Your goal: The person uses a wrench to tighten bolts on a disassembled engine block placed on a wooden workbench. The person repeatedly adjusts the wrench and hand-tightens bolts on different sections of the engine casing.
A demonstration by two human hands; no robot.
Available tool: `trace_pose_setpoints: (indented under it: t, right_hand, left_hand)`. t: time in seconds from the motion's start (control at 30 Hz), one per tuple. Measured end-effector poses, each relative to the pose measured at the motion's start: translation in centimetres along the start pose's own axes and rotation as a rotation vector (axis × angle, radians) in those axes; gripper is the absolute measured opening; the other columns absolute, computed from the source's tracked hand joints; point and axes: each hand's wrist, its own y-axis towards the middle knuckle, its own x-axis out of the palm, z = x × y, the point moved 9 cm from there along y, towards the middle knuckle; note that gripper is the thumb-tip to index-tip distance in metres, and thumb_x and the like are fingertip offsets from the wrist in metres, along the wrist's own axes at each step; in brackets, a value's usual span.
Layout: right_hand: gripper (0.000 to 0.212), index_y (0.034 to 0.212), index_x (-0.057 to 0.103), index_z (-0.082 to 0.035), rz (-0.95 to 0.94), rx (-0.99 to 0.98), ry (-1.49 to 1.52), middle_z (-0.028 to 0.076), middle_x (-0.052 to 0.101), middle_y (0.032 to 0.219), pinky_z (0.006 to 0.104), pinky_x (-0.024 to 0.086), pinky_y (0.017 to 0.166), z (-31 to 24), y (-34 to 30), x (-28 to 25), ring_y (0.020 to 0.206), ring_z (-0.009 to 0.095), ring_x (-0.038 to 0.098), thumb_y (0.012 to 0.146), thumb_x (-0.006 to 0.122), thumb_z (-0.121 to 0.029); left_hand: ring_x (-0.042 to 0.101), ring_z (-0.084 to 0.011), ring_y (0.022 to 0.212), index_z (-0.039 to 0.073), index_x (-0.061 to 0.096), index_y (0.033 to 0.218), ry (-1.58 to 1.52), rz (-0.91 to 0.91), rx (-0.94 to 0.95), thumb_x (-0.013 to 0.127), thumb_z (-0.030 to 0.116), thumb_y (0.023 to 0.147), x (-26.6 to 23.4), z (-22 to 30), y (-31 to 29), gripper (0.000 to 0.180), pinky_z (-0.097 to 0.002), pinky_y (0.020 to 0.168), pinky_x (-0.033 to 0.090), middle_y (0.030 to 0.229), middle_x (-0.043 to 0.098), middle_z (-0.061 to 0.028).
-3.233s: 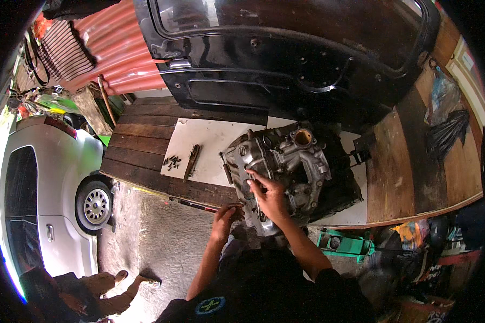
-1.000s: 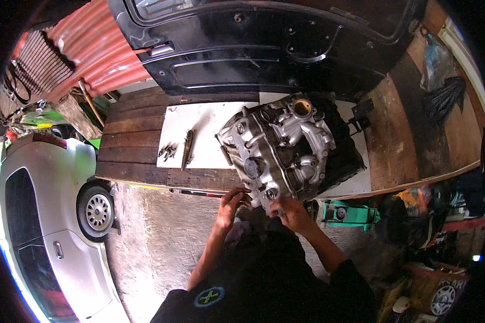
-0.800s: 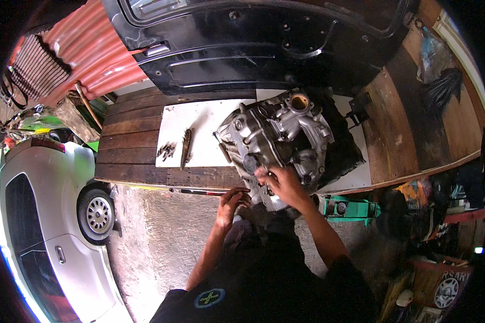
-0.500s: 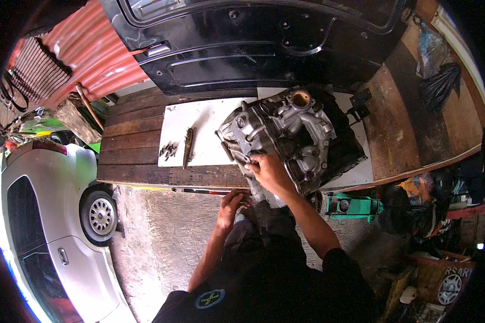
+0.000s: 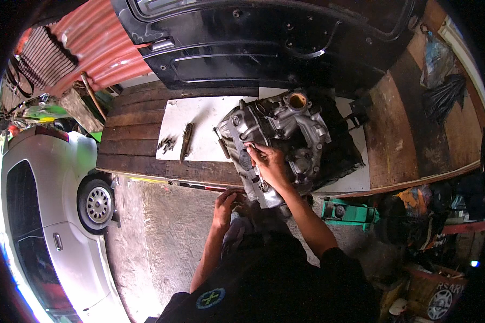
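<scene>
A silver engine [image 5: 302,129] with a ribbed metal cover and a round open port rests on the bench. My right hand [image 5: 268,163] reaches over the cover's near side, thumb and fingertips pinched together against its surface. Whatever sits between those fingertips is too small to make out. Lower down, my left hand [image 5: 223,209] hovers at the bench's front edge, beside the cover's near end, with its fingers curled in; anything inside them is hidden. To the left of the engine, a slim brown brush-like tool [image 5: 186,142] and several small dark bolts [image 5: 167,144] lie on a white board [image 5: 210,110].
Behind the wooden bench [image 5: 129,132] stands a black vehicle door panel [image 5: 221,64]. A light-coloured car [image 5: 54,194] is parked on the left. Below the bench at right is a green floor jack [image 5: 350,212]. Plastic bags [image 5: 439,81] hang at the far right.
My right hand has slid a little farther away along the cover. My left hand has shifted slightly left, staying curled. The whole view has tilted slightly.
</scene>
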Motion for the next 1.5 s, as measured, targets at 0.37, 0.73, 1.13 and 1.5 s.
trace_pose_setpoints:
  t: [0.37, 0.73, 1.13, 1.5]
  right_hand:
    - [0.019, 0.106, 0.061, -0.003, -0.159, -0.358, -0.015, 0.007, 0.063, 0.084, 0.0270, 0.051, 0.059, -2.0, -9.0, -2.7, 0.070, 0.014, 0.064, 0.087, 0.062, -0.001]
    - [0.027, 0.095, 0.057, -0.007, -0.519, -0.664, -0.399, 0.005, 0.057, 0.101, 0.0351, 0.056, 0.070, -4.0, -13.1, -0.2, 0.084, 0.023, 0.064, 0.073, 0.070, 0.001]
    - [0.025, 0.095, 0.056, -0.007, -0.467, -0.671, -0.410, 0.005, 0.055, 0.097, 0.0346, 0.053, 0.066, -4.2, -13.1, -0.3, 0.077, 0.021, 0.062, 0.076, 0.064, 0.006]
    - [0.007, 0.090, 0.058, -0.003, -0.105, -0.218, -0.298, 0.011, 0.065, 0.077, 0.0315, 0.047, 0.056, -1.7, -6.7, -1.9, 0.061, 0.021, 0.060, 0.089, 0.058, -0.010]
  left_hand:
    - [0.063, -0.0217, 0.082, -0.006, 0.059, 0.107, -0.014, 0.070, 0.032, 0.046, 0.015, 0.094, 0.8, -0.2, -0.7, 0.027, -0.0327, 0.076, 0.049, 0.088, 0.065, -0.0136]
    - [0.062, -0.0164, 0.082, -0.004, 0.063, 0.107, 0.012, 0.065, 0.059, 0.046, 0.013, 0.095, 1.7, 0.2, 0.1, 0.026, -0.0289, 0.076, 0.049, 0.088, 0.066, -0.0110]
    - [0.064, -0.0204, 0.085, -0.004, 0.061, 0.109, -0.001, 0.084, 0.046, 0.048, 0.014, 0.094, -0.2, 0.3, 0.6, 0.027, -0.0325, 0.077, 0.050, 0.089, 0.066, -0.0123]
    - [0.062, -0.0180, 0.084, -0.004, 0.061, 0.109, 0.017, 0.016, 0.069, 0.048, 0.013, 0.094, 1.1, 0.8, 2.1, 0.026, -0.0309, 0.077, 0.048, 0.090, 0.065, -0.0108]
